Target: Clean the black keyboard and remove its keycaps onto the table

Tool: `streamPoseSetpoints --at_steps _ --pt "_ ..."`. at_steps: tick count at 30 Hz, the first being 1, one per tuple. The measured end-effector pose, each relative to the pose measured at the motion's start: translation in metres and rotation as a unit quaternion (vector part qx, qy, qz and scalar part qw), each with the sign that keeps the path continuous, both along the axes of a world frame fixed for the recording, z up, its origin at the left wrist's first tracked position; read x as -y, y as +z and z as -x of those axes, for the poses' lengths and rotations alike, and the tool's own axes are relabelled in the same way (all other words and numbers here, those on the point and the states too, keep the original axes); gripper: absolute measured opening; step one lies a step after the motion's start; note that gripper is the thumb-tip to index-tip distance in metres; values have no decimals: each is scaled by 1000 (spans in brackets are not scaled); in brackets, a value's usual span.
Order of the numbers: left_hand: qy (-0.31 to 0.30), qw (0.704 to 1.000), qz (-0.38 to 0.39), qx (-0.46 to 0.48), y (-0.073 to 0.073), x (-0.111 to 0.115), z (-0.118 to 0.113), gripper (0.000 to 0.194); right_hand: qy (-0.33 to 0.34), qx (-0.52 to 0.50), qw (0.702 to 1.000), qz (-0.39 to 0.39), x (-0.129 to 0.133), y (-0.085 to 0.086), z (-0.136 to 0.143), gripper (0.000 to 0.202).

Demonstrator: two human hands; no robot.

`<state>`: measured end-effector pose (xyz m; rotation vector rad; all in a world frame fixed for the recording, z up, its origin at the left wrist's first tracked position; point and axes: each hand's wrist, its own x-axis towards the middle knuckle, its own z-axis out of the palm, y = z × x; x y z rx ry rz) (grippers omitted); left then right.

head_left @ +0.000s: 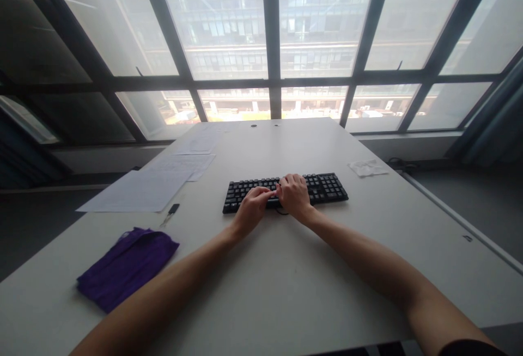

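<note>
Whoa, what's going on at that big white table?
A person has both bare hands at a black keyboard lying on the white table. The left hand and right hand are close together over its middle. A tiny pink spot shows between them, too small to make out. A purple cloth lies by the left forearm.

This looks like an office: a long white desk [359, 280] bears 1 black computer keyboard [326, 186] and several loose paper sheets [134, 190]. Beyond its far end, a dark-framed window wall [273, 45], with 2 blue-grey curtains [496, 119] at its sides, faces a multi-storey glazed building [229, 24] across the way.
</note>
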<state>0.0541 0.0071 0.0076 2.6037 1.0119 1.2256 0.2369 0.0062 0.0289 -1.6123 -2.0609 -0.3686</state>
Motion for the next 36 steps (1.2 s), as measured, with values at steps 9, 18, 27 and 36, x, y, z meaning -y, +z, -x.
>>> streamPoseSetpoints --at_steps 9,18,27,36 --pt "20 1000 17 7 0 -3 4 35 7 18 1000 20 5 -7 9 41" --pt "24 999 20 -2 -1 -4 3 38 15 54 994 94 3 -5 3 51" --pt "41 999 12 4 2 -4 3 43 53 32 997 45 -2 -1 -3 41" --pt "38 999 0 12 -4 -5 0 33 7 -11 998 53 -11 -5 -13 38"
